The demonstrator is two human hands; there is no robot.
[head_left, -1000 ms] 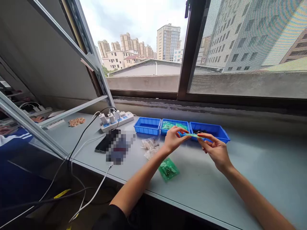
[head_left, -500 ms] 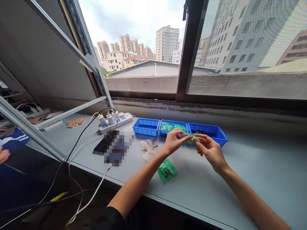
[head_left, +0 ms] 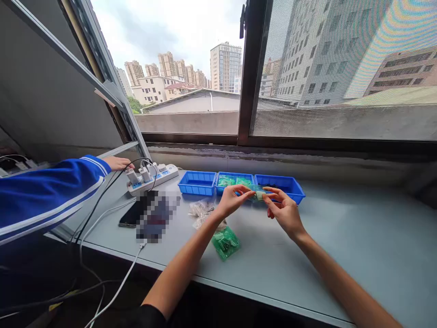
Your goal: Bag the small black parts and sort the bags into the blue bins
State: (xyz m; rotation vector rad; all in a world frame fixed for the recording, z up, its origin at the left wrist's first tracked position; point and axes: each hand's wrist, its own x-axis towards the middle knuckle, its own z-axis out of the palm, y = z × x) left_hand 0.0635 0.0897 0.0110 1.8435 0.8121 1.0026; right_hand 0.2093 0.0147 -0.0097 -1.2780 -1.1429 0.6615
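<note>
Between my two hands a small green-tinted plastic bag [head_left: 257, 195] is held up in front of the blue bins. My left hand [head_left: 235, 200] pinches its left end, and the fingers of my right hand [head_left: 285, 213] are closed on its right end. A pale patch shows on the bag; its contents are too small to make out. On the table below my left forearm lies a green bag [head_left: 226, 243] with small thin pieces inside. Clear bags of small pale pieces [head_left: 200, 208] lie just behind it, partly covered by that forearm.
Three blue bins stand along the window wall: a left bin [head_left: 196, 189], a middle bin [head_left: 220, 188] with green bags, and a right bin [head_left: 296, 197] with dark items. Left are a power strip [head_left: 155, 178], phone [head_left: 128, 216], cables, a metal frame and another person's hand [head_left: 118, 163].
A co-worker's blue sleeve and hand have reached in from the left, over to the power strip. My view has shifted slightly right. My hands keep hold of the bag, which shows more of its face.
</note>
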